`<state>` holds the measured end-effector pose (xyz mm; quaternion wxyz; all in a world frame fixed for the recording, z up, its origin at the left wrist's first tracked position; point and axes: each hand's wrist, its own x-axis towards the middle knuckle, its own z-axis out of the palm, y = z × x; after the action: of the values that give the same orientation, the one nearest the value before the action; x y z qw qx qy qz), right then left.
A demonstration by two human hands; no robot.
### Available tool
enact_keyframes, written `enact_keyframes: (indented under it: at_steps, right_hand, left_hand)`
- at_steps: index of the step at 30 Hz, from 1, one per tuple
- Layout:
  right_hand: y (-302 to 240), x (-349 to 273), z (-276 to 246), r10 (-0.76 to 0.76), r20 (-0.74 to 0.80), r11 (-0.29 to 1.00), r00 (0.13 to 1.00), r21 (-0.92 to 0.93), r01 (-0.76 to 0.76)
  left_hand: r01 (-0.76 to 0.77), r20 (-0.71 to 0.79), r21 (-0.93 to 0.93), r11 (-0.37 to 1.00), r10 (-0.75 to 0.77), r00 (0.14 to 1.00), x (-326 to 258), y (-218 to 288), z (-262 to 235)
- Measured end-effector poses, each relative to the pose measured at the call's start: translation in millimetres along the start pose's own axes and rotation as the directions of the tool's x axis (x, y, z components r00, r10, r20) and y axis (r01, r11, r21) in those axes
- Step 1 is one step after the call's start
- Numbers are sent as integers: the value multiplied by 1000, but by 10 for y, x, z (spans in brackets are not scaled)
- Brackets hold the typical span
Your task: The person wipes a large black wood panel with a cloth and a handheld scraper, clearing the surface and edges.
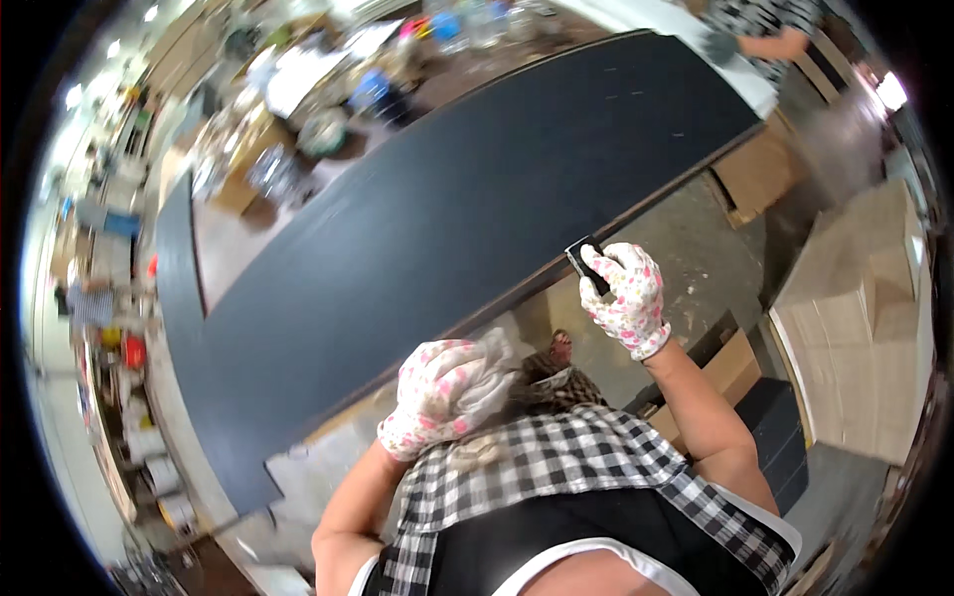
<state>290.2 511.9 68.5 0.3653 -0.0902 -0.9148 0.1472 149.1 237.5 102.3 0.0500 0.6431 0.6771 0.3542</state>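
A long dark panel with a curved far edge lies in front of me. My right hand, in a white glove with a pink flower print, grips a small black block with a pale edge. The block is at the panel's near edge; whether it touches cannot be told. Closed around a crumpled greyish-white cloth, my left hand wears a matching glove. That hand is close to the panel's near edge, in front of my checked apron.
Clear plastic, tape and boxes crowd the worktable beyond the panel. Large cardboard stands at the right, with a brown carton near the panel's right end. At the far right, a co-worker's gloved hand is by a white surface.
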Motion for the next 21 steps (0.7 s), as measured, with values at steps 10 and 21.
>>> enact_keyframes:
  at_steps: [10, 21]
  right_hand:
    - [-2439, 145, 1228, -359, 198, 916, 912, 264, 303]
    - [-4689, 193, 2486, -750, 309, 652, 585, 498, 572]
  left_hand:
    - [561, -144, -124, 819, -574, 806, -2361, -30, -302]
    - [838, -232, -59, 542, -824, 517, -3139, 141, 35]
